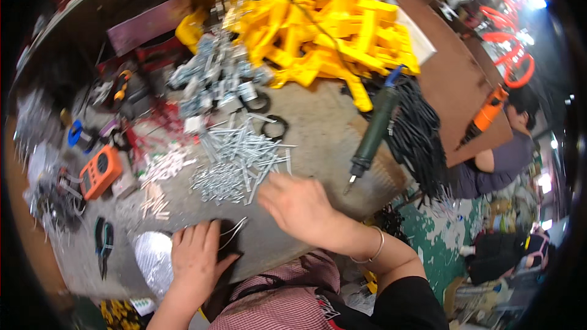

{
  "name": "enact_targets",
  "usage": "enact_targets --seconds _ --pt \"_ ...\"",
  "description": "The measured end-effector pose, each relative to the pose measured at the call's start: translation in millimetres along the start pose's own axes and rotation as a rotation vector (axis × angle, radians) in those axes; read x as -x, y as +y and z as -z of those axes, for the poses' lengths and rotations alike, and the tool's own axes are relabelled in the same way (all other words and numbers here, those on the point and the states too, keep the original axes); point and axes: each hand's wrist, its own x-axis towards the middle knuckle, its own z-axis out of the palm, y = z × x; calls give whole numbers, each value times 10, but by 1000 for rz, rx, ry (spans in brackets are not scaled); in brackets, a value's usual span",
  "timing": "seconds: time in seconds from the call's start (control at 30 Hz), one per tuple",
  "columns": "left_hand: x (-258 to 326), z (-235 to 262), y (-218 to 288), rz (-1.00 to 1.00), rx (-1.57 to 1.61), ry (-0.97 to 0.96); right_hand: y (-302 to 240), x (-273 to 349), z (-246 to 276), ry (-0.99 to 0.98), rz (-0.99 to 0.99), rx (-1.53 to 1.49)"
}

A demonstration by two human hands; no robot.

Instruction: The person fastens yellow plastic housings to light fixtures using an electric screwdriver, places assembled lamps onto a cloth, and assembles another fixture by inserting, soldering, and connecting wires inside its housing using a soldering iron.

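Note:
My left hand (pixel 197 255) is at the table's near edge, its fingers bent together over a dark part (pixel 227 243) that shows between thumb and forefinger. Two thin pale wires (pixel 234 230) stick out beside it; most of the part is hidden. My right hand (pixel 298 206) is slightly blurred, with its fingers drawn together at the near right edge of a heap of silvery screws (pixel 218 182). Whatever its fingertips hold is too small to make out. Longer metal pins (pixel 251 146) lie just beyond the screws. A round silvery dish (pixel 154 261) sits left of my left hand.
Yellow plastic housings (pixel 330 24) are piled at the back, beside metal brackets (pixel 214 76). A green electric screwdriver (pixel 374 128) and black cables (pixel 419 140) lie to the right. Pliers (pixel 103 247) and an orange meter (pixel 101 172) are at left. Another person (pixel 510 146) sits beyond the right edge.

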Motion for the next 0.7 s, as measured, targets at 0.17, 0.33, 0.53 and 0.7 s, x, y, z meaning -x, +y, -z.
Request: enact_targets --seconds 0.17,0.33,0.53,0.7 --pt "116 554 95 -186 -137 278 401 -200 394 191 -110 -21" --pt "209 633 -187 -300 -52 407 1222 -334 442 397 -275 599" --pt "80 514 -209 -332 124 357 1898 -247 536 289 -389 883" --pt "-243 296 -121 -432 328 310 1858 -318 535 441 -379 766"
